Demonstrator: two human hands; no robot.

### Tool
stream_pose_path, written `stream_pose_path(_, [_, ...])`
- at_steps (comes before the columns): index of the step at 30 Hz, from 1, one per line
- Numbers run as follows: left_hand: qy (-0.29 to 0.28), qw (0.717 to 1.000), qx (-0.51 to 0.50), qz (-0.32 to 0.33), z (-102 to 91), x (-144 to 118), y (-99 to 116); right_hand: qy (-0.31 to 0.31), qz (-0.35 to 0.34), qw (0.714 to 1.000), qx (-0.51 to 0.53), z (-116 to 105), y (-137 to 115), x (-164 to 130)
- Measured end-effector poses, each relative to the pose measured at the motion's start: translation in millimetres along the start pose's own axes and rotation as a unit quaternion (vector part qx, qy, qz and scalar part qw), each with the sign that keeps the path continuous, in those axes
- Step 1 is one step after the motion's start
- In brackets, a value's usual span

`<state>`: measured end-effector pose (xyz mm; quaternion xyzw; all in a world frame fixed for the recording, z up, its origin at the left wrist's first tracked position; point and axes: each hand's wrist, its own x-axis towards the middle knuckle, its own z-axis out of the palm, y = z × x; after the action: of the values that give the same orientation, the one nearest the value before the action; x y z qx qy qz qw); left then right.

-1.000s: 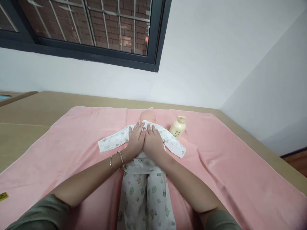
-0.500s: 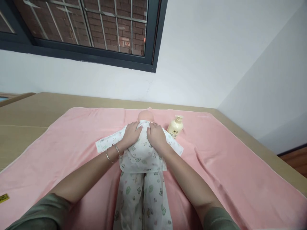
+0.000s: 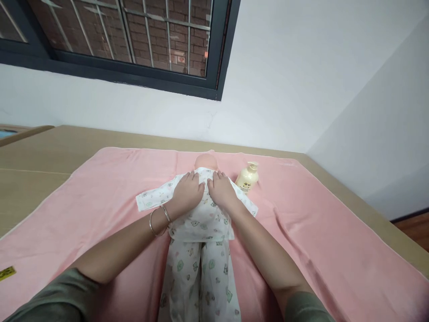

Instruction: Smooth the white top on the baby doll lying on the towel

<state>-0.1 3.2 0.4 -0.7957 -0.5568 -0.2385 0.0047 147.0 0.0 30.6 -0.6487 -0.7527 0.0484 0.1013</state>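
A baby doll [image 3: 206,161] lies on a pink blanket, its head towards the wall. It wears a white printed top [image 3: 201,226] with the sleeves spread out, and matching trousers [image 3: 214,273]. My left hand [image 3: 189,191] rests flat on the left side of the doll's upper body, fingers extended towards its head. On the right side of the upper body lies my right hand [image 3: 221,190], also flat with its fingers pointing to the head. Neither hand grips anything. Beside the right sleeve leans a pale yellow pump bottle [image 3: 247,177].
The pink blanket [image 3: 100,192] covers much of a wooden surface [image 3: 40,156]. A white wall [image 3: 268,89] and a dark-framed window [image 3: 134,74] stand behind it. At the left edge of the blanket is a small yellow-and-black label [image 3: 7,273].
My hands have shifted slightly on the doll's upper body, the left one inwards, so they are a little closer together. The camera view has moved slightly.
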Motion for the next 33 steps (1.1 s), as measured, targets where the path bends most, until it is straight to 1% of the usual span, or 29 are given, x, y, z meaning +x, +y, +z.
stream_pose_path(3, [-0.037, 0.995, -0.091, -0.024, 2.1, 21.6, -20.0, 0.015, -0.038, 0.998, -0.043, 4.2, -18.5, -17.9])
stream_pose_path(5, [-0.048, 0.991, -0.122, -0.022, 4.4, 27.5, -26.3, 0.017, -0.069, 0.996, -0.053, 5.0, -22.8, -22.8])
stream_pose_path(7, [-0.032, 0.995, -0.091, -0.017, 6.8, 22.7, -23.1, 0.017, -0.072, 0.997, -0.033, 2.6, -16.3, -17.8])
stream_pose_path(11, [0.026, 0.999, 0.032, 0.002, 9.0, -4.9, 0.8, 0.007, -0.033, 0.999, 0.023, -5.7, 11.2, 6.3])
stream_pose_path(13, [0.032, 0.998, 0.06, 0.015, 7.3, -13.8, 9.7, 0.008, -0.02, 1.0, 0.016, -6.8, 17.0, 12.6])
stream_pose_path(14, [0.031, 0.997, 0.064, 0.018, 5.8, -14.7, 11.2, 0.012, -0.018, 1.0, 0.003, -5.9, 15.9, 12.4])
stream_pose_path(16, [0.02, 0.998, 0.054, 0.019, 2.2, -9.1, 7.9, 0.029, -0.021, 0.999, -0.03, -1.6, 7.0, 5.9])
stream_pose_path(19, [-0.018, 1.0, 0.003, 0.014, -1.5, 9.1, -7.0, 0.06, -0.047, 0.995, -0.071, 8.3, -13.4, -12.2])
stream_pose_path(21, [-0.04, 0.999, -0.035, 0.008, -0.5, 18.8, -16.2, 0.072, -0.073, 0.992, -0.075, 13.5, -22.7, -21.6])
stream_pose_path(22, [-0.041, 0.998, -0.047, 0.004, 1.0, 21.4, -19.2, 0.074, -0.085, 0.991, -0.067, 15.1, -24.5, -23.8])
stream_pose_path(24, [-0.028, 0.998, -0.049, -0.002, 5.7, 22.1, -21.2, 0.073, -0.087, 0.993, -0.033, 16.0, -22.1, -21.7])
stream_pose_path(28, [0.013, 0.999, -0.029, -0.008, 15.6, 15.8, -16.9, 0.061, -0.036, 0.996, 0.048, 13.7, -4.1, -2.1])
stream_pose_path(30, [0.026, 0.999, -0.026, -0.012, 18.4, 14.1, -15.2, 0.055, -0.023, 0.996, 0.065, 13.7, 2.9, 6.3])
stream_pose_path(33, [0.031, 0.999, -0.023, -0.016, 19.5, 13.7, -14.4, 0.056, -0.022, 0.995, 0.074, 15.9, 6.6, 10.6])
